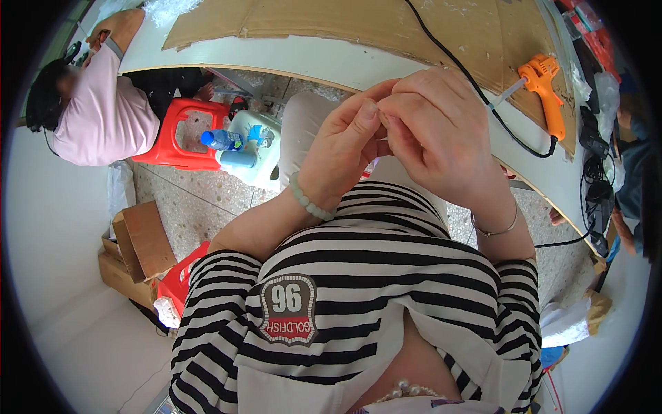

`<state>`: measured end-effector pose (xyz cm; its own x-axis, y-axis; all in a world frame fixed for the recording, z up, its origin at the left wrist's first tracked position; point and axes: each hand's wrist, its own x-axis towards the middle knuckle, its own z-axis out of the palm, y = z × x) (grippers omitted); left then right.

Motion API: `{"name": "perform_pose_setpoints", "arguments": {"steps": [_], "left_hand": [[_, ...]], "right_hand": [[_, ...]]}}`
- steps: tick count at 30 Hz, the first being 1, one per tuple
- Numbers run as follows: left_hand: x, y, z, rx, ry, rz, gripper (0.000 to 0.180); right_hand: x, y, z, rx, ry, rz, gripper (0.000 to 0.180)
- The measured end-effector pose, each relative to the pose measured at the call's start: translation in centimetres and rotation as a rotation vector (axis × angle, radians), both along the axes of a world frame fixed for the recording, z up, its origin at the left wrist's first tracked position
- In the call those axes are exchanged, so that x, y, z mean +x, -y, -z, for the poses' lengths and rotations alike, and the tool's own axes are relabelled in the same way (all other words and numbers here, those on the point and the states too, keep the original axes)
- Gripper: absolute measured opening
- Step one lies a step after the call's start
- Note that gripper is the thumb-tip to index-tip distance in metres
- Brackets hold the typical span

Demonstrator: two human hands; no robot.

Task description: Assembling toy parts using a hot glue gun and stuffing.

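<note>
My left hand point(339, 148) and my right hand point(441, 127) meet in front of me, near the edge of the white table point(296, 56). Fingertips of both hands pinch together at one spot. Whatever lies between them is too small or too covered to make out. A pale green bead bracelet point(310, 205) circles my left wrist, and a thin metal bangle point(498, 231) my right. To the right of my right hand, an orange glue gun point(548, 96) with a whitish glue stick lies on cardboard point(386, 24).
The glue gun's black cord point(458, 65) runs across the table. At left are a red stool point(181, 138) and a light stool point(265, 169) bearing a blue-capped bottle point(222, 140). A person in pink point(107, 121) sits beyond. Cardboard boxes point(141, 241) stand on the floor.
</note>
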<state>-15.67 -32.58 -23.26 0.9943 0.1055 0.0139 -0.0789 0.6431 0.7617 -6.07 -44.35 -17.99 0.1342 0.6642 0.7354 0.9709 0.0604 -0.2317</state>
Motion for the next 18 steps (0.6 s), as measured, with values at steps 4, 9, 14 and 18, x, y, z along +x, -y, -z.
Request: {"name": "perform_pose_setpoints", "arguments": {"steps": [4,9,14,18], "left_hand": [[0.0,0.0,0.5,-0.034,-0.007,0.029,0.05],[0.1,0.0,0.7,-0.061,-0.024,0.042,0.049],[0.0,0.0,0.7,-0.058,-0.026,0.048,0.049],[0.0,0.0,0.6,-0.051,-0.007,0.069,0.05]], "right_hand": [[0.3,0.0,0.4,0.009,0.02,-0.011,0.02],[0.3,0.0,0.6,-0.002,0.083,0.002,0.023],[0.6,-0.1,1.2,0.065,0.083,-0.021,0.022],[0.8,0.1,1.0,0.071,0.04,-0.055,0.022]]}}
